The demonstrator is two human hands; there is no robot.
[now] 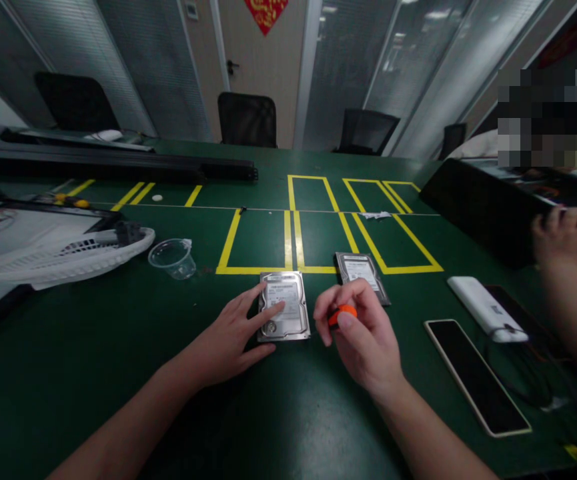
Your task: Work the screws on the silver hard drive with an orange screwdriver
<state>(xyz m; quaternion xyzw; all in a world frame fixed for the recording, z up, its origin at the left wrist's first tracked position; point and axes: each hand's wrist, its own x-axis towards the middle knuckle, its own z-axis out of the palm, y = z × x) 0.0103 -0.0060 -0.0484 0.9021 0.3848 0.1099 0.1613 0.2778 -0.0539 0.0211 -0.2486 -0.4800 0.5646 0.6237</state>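
A silver hard drive [294, 319] lies label side up on the green table. My left hand [241, 333] rests at its left side, fingers spread; one fingertip lies on the label and the thumb is by the near edge. To the right, my right hand [365, 337] is closed around an orange-and-black handle [347, 311], which looks like a screwdriver's; its shaft cannot be seen. Just beyond that hand is a second hard drive [361, 268], its near part partly covered by my fingers.
A clear plastic cup [173, 259] and a white mesh-like shell [68, 257] are on the left. On the right lie a phone [475, 373], a white power bank [485, 308] and cables. Another person's hand [565, 233] touches a black case [483, 213]. Yellow tape marks rectangles farther back.
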